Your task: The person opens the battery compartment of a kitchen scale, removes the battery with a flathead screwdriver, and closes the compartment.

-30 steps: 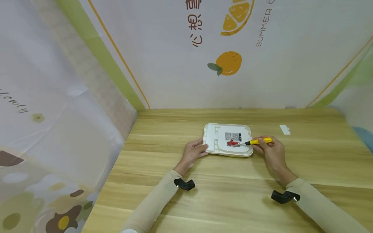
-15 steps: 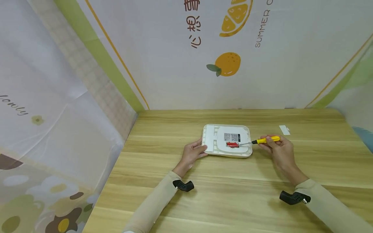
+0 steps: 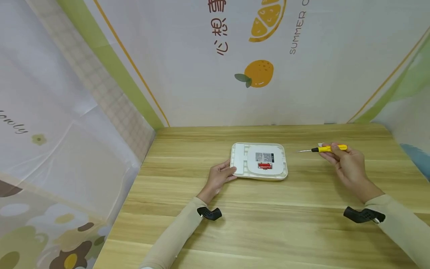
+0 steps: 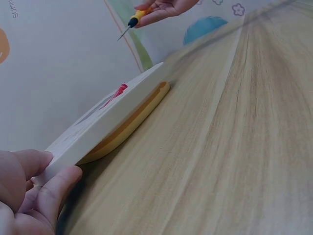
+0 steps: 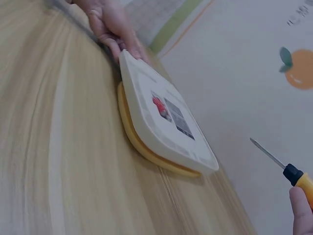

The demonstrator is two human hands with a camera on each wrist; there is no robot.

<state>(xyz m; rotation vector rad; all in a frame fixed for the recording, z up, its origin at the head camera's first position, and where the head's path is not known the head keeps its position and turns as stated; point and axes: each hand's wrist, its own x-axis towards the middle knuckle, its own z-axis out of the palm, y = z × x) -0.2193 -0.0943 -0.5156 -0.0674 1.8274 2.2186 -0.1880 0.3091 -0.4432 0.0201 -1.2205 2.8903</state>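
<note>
A flat white battery-powered device (image 3: 242,160) lies underside up, with a grey label and an uncovered battery compartment holding red batteries (image 3: 265,166). My left hand (image 3: 218,177) pinches its near left corner, thumb on top and fingers beneath. In the left wrist view, a yellow rounded part (image 4: 137,125) shows under the white body, which slopes above the tabletop. My right hand (image 3: 351,162) grips a screwdriver (image 3: 329,148) by its yellow handle, to the right of the device. Its metal tip points left, apart from the device in the right wrist view.
A small white battery cover (image 3: 320,144) lies on the wooden table (image 3: 268,220) behind the right fingers, mostly hidden by them. A printed cloth (image 3: 201,82) with orange fruit hangs along the table's back edge, and another hangs at the left.
My right hand has drawn the screwdriver away from the battery compartment, moving right and slightly back toward the battery cover. The red batteries now lie lower in the compartment. The left hand keeps its hold.
</note>
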